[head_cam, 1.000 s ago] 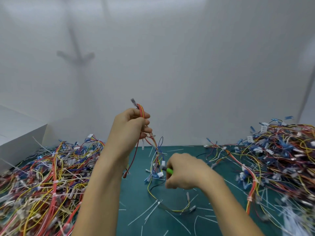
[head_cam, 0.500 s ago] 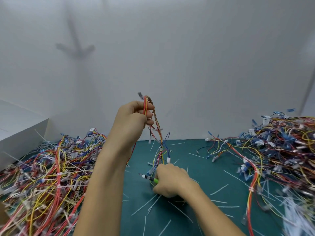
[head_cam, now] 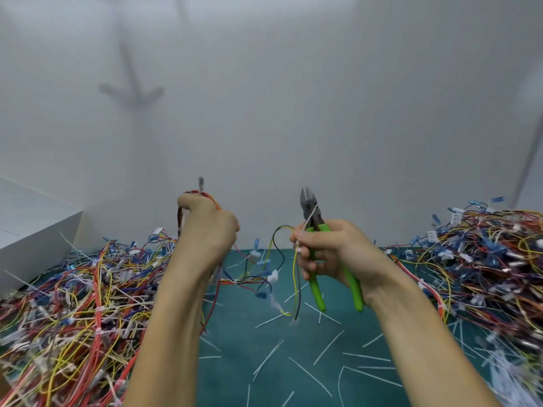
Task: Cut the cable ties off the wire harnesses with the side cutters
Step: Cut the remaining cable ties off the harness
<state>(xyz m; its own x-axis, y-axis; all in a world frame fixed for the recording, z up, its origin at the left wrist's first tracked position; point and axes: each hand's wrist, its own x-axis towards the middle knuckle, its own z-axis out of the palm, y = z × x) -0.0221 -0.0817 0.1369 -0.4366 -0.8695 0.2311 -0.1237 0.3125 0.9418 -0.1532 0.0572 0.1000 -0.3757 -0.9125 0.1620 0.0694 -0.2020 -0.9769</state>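
Snipped cable ties (head_cam: 269, 358) litter the green mat (head_cam: 235, 374) nearest me; above it the left hand (head_cam: 208, 230) curls its fingers round a red-and-yellow wire harness (head_cam: 214, 200), the right hand (head_cam: 329, 248) clamps the green-handled side cutters (head_cam: 311, 212), pinching a white tie (head_cam: 307, 224)

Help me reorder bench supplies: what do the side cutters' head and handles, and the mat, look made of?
Side cutters: the head looks like dark matte steel, grey and sharp-edged; the handles seem sleeved in smooth bright green plastic or rubber with slight sheen. The mat looks like matte teal rubber or vinyl, flat and uniform; which one is unclear.
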